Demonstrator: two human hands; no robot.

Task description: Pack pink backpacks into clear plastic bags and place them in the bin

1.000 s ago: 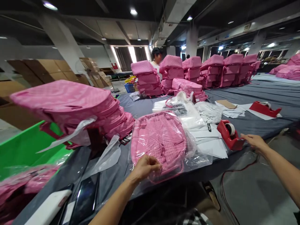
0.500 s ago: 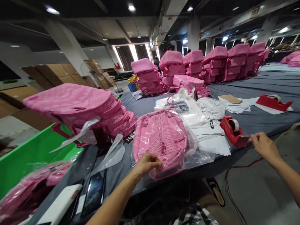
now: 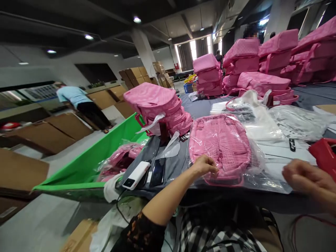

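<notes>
A pink backpack (image 3: 220, 143) lies near the table's front edge inside a clear plastic bag (image 3: 258, 159). My left hand (image 3: 206, 165) rests at the bag's lower left, fingers pinched on the plastic. My right hand (image 3: 306, 176), smeared by motion, is over the table edge to the right of the bag. Its fingers are curled closed; whatever they hold is too blurred to make out. Just beyond it, a red tape dispenser (image 3: 324, 154) is cut off by the frame's right side.
White sheets (image 3: 278, 154) and clear bags (image 3: 301, 119) lie behind the bagged backpack. Stacked pink backpacks (image 3: 157, 101) stand left, more (image 3: 241, 57) at the back. Phones (image 3: 158, 171) and a white power bank (image 3: 136, 175) lie beside a green bin (image 3: 78, 178). A person (image 3: 76, 98) bends over cartons.
My view has swung left. My right hand has left the tape dispenser's cutting end and moved left toward the bag. My left hand stays at the bag's lower edge.
</notes>
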